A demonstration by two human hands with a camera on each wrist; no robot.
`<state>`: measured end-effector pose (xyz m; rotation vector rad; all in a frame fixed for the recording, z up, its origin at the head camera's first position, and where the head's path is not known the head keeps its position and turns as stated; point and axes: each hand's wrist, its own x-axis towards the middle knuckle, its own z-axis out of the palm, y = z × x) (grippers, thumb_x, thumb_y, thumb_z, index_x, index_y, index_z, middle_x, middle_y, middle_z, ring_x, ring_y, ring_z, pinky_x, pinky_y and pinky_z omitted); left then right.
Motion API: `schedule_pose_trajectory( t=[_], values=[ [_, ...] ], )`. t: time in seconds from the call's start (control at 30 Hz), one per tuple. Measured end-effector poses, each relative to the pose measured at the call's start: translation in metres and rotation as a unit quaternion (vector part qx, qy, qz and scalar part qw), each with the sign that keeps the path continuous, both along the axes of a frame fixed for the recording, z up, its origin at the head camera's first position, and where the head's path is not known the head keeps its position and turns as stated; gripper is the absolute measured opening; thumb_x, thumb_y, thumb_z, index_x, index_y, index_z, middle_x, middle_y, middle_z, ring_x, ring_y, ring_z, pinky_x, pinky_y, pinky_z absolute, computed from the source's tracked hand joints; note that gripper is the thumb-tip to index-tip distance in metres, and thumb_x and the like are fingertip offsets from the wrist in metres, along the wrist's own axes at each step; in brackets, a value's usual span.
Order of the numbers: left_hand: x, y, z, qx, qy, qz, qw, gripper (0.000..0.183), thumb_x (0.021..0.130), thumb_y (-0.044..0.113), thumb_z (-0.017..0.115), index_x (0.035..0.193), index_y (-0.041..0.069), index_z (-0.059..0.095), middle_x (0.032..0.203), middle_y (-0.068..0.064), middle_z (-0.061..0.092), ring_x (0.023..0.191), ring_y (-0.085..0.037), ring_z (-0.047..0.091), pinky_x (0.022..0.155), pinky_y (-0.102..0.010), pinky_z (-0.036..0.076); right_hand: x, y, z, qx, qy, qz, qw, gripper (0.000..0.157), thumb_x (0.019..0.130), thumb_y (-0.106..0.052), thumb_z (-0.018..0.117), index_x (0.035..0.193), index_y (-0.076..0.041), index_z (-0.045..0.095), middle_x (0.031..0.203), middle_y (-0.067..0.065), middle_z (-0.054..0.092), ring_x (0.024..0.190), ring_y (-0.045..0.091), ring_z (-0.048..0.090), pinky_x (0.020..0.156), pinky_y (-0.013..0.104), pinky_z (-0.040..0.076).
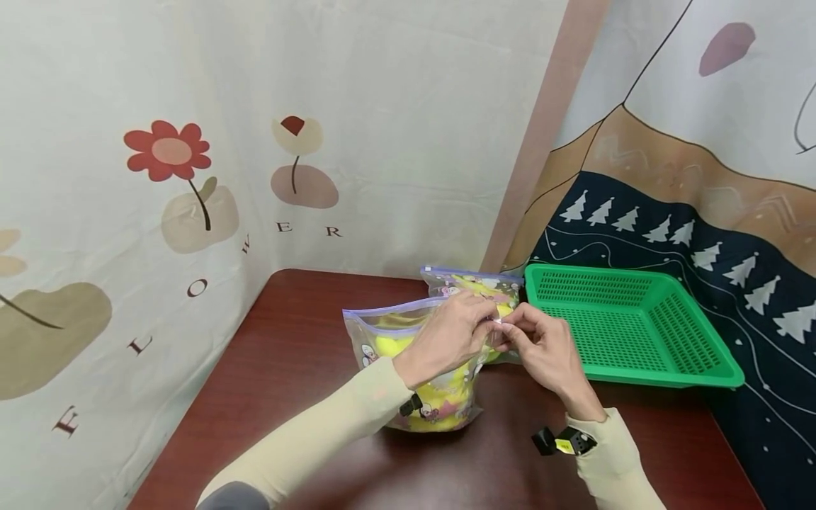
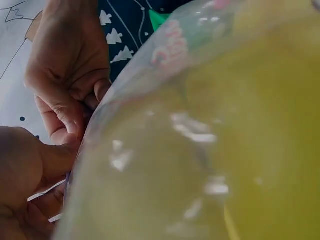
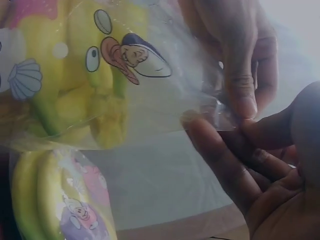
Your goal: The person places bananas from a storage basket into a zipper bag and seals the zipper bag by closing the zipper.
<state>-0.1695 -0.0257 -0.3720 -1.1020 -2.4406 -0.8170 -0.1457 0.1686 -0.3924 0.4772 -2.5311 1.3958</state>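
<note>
A clear zip bag (image 1: pixel 440 397) with cartoon prints and a purple zip strip stands upright on the table, filled with yellow things. In the right wrist view they look like bananas (image 3: pixel 50 90). My left hand (image 1: pixel 449 336) pinches the bag's top edge near its right-hand corner. Fingertips of my right hand (image 1: pixel 545 350) meet it there, pinching the same corner between thumb and fingers. The right wrist view shows both hands' fingertips together at the clear corner. In the left wrist view the bag's blurred side (image 2: pixel 200 140) hides much of the scene.
A second filled zip bag (image 1: pixel 472 280) with a purple strip stands just behind the first, partly hidden by the hands. To the right lies a green perforated basket (image 1: pixel 637 375). Printed curtains (image 1: pixel 395 142) hang behind the dark red-brown table (image 1: pixel 287 375).
</note>
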Motion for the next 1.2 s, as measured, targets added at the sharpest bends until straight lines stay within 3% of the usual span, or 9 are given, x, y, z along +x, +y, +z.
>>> schedule_pose_trajectory(
  t=[0.23,0.5,0.6,0.77,0.9,1.07,1.2],
  values=[
    [-0.003,-0.001,0.003,0.026,-0.027,0.011,0.9992,0.019,0.089,-0.001,0.064,0.083,0.015,0.072,0.083,0.004,0.071,0.079,-0.009,0.057,0.067,-0.018,0.046,-0.002,0.0,-0.004,-0.021,0.023,0.01,0.999,0.01,0.098,-0.012,0.07,0.09,-0.018,0.069,0.079,-0.004,0.078,0.066,0.009,0.074,0.055,0.023,0.054],
    [-0.004,-0.019,0.006,0.007,-0.03,0.05,0.9983,0.021,0.088,0.002,0.069,0.073,0.017,0.065,0.074,0.009,0.06,0.071,-0.008,0.051,0.063,-0.021,0.044,-0.006,0.002,-0.005,-0.044,-0.009,-0.007,0.999,0.009,0.098,-0.011,0.068,0.09,-0.013,0.069,0.079,0.005,0.078,0.066,0.01,0.075,0.048,0.023,0.049],
    [-0.005,-0.026,0.007,-0.002,-0.025,0.042,0.9988,0.02,0.09,0.004,0.069,0.077,0.017,0.064,0.077,0.009,0.06,0.071,-0.008,0.051,0.064,-0.021,0.045,-0.008,0.006,-0.004,-0.046,-0.032,0.004,0.998,0.008,0.1,-0.013,0.067,0.094,-0.009,0.068,0.083,0.008,0.078,0.07,0.012,0.076,0.058,0.024,0.056],
    [-0.007,-0.028,0.006,-0.02,-0.015,0.016,0.9996,0.013,0.095,0.008,0.068,0.085,0.015,0.064,0.084,0.006,0.063,0.074,-0.009,0.053,0.066,-0.021,0.047,-0.009,0.012,0.003,0.001,-0.047,0.003,0.999,0.01,0.1,-0.019,0.069,0.102,-0.01,0.07,0.088,0.005,0.078,0.073,0.015,0.076,0.063,0.022,0.056],
    [-0.007,-0.026,0.005,-0.019,-0.015,0.009,0.9997,0.007,0.097,0.007,0.067,0.094,0.012,0.069,0.09,0.004,0.068,0.077,-0.009,0.057,0.07,-0.022,0.05,-0.011,0.013,0.011,0.067,0.004,0.014,0.998,0.011,0.097,-0.018,0.072,0.107,-0.014,0.073,0.091,0.001,0.077,0.07,0.01,0.069,0.062,0.022,0.056],
    [-0.006,-0.024,0.005,-0.021,-0.004,0.011,0.9997,0.006,0.095,0.006,0.068,0.095,0.011,0.071,0.092,0.002,0.069,0.081,-0.013,0.06,0.073,-0.025,0.053,-0.014,0.006,0.026,0.155,0.074,0.06,0.983,0.009,0.092,-0.012,0.077,0.1,-0.017,0.077,0.091,-0.003,0.072,0.07,0.008,0.059,0.06,0.021,0.052],
    [-0.005,-0.022,0.006,-0.021,0.005,0.011,0.9997,0.005,0.094,0.005,0.07,0.094,0.01,0.071,0.092,0.0,0.067,0.083,-0.015,0.06,0.074,-0.026,0.054,-0.015,-0.003,0.038,0.216,0.107,0.076,0.968,0.01,0.089,-0.009,0.079,0.097,-0.015,0.078,0.093,-0.002,0.071,0.079,0.013,0.06,0.066,0.027,0.055]
  ],
)
